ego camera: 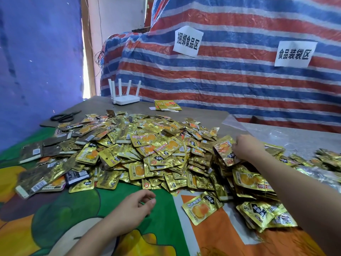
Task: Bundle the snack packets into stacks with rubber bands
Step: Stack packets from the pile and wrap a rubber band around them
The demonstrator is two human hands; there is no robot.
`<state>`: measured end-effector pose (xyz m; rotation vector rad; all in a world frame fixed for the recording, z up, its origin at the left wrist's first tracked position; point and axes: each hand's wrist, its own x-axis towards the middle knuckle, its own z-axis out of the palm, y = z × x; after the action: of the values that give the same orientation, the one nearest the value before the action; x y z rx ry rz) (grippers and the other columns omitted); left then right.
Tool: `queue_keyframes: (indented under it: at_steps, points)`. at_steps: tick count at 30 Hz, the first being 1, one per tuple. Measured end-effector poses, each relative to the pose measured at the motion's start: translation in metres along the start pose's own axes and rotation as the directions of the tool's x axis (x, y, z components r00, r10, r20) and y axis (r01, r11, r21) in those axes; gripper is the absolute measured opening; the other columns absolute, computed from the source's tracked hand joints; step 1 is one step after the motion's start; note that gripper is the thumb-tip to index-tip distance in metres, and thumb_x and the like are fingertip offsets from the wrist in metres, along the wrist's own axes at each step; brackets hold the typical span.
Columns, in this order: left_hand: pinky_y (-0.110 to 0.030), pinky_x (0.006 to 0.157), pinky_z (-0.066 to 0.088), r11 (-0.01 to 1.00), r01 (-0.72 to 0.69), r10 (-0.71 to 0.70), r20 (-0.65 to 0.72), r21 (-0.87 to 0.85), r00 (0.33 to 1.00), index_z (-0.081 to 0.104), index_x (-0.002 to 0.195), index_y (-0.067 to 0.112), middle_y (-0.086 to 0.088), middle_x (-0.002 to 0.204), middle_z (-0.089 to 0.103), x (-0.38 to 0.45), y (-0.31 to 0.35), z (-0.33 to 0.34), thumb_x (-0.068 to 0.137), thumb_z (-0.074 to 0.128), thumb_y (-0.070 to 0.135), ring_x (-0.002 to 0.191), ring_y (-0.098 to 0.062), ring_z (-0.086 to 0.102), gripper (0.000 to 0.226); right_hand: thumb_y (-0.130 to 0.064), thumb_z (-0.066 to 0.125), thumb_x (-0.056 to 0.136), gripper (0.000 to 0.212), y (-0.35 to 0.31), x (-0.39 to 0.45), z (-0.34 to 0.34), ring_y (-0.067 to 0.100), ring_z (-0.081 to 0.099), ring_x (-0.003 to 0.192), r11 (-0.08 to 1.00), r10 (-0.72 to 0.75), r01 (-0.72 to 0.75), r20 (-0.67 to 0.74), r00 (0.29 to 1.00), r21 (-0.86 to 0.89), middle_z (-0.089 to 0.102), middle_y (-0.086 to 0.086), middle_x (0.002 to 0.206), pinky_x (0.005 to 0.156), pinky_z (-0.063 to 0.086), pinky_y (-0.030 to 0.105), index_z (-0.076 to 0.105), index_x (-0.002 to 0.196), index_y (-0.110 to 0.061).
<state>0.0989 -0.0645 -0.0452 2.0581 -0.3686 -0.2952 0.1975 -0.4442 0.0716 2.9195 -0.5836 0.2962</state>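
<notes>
Reaching with the right hand (246, 146) into the right side of the snack packets (147, 150) heaped across the table (199, 115), fingers pinching a tilted gold packet (226, 151) at its edge. Left hand (134, 209) idle on the cloth just before the heap, fingers loosely curled, holding nothing. Best to gather packets face-aligned, edges squared, into the waiting left hand before banding; no rubber band visible.

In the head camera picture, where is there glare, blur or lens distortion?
Head view: glare glints off the gold foil of the snack packets; daylight blows out the gap beside the blue sheet; the wide-angle lens bends the striped tarp and table edges; the right hand looks slightly soft; the left hand is sharp.
</notes>
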Motion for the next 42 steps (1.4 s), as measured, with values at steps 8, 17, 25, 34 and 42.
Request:
queue_keyframes:
  at_steps: [8, 17, 25, 34, 42]
  points:
    - [-0.018, 0.076, 0.054, 1.000, 0.001, -0.001, -0.017, 0.003, 1.000, 0.058, 0.105, 0.034, 0.001, 0.103, 0.066, 0.001, -0.003, 0.001, 0.100, 0.054, 0.029, 0.086, -0.009, 0.068, 0.008, -0.035, 0.048, 0.100, 0.039, 0.019, -0.001, -0.007, 0.027, 0.059, 0.108, 0.983, -0.151, 0.154, -0.034, 0.988, 0.101, 0.060, 0.012, 0.128, 0.091, 0.053, 0.039, 0.056, 0.133, -0.016]
    - [-0.018, 0.077, 0.053, 1.000, 0.012, -0.012, -0.022, -0.007, 1.000, 0.058, 0.109, 0.031, 0.003, 0.104, 0.065, -0.002, -0.002, 0.004, 0.100, 0.053, 0.030, 0.087, -0.009, 0.068, 0.010, -0.055, 0.025, 0.099, 0.054, -0.003, -0.023, 0.023, 0.023, 0.060, 0.101, 0.952, -0.283, 0.284, 0.026, 0.959, -0.118, 0.063, 0.004, 0.111, 0.090, 0.047, 0.040, 0.062, 0.117, -0.021]
    - [-0.019, 0.076, 0.054, 1.000, 0.011, -0.012, -0.019, -0.023, 1.000, 0.058, 0.105, 0.033, 0.001, 0.103, 0.065, -0.002, -0.004, 0.002, 0.100, 0.053, 0.029, 0.086, -0.010, 0.068, 0.008, -0.059, 0.043, 0.091, 0.053, -0.022, -0.028, 0.022, 0.027, 0.058, 0.114, 0.967, -0.223, 0.218, -0.031, 0.974, -0.129, 0.059, 0.005, 0.125, 0.094, 0.047, 0.042, 0.053, 0.126, -0.021]
    - [-0.013, 0.072, 0.051, 1.000, 0.013, -0.014, -0.017, -0.021, 1.000, 0.058, 0.105, 0.034, 0.002, 0.102, 0.065, -0.002, -0.009, 0.000, 0.100, 0.053, 0.029, 0.086, -0.009, 0.068, 0.008, -0.052, 0.044, 0.093, 0.045, -0.025, -0.030, 0.015, 0.027, 0.058, 0.111, 0.986, -0.127, 0.129, 0.027, 0.992, -0.105, 0.060, 0.005, 0.120, 0.086, 0.049, 0.040, 0.055, 0.125, -0.023]
    - [-0.015, 0.072, 0.051, 1.000, -0.004, 0.003, -0.034, -0.007, 0.999, 0.058, 0.102, 0.036, 0.004, 0.103, 0.065, 0.001, -0.002, -0.002, 0.100, 0.053, 0.031, 0.085, -0.008, 0.068, 0.007, -0.061, 0.034, 0.093, 0.055, -0.027, -0.027, 0.013, 0.027, 0.058, 0.114, 0.980, -0.140, 0.137, -0.015, 0.990, -0.144, 0.059, 0.006, 0.124, 0.091, 0.046, 0.043, 0.058, 0.126, -0.023]
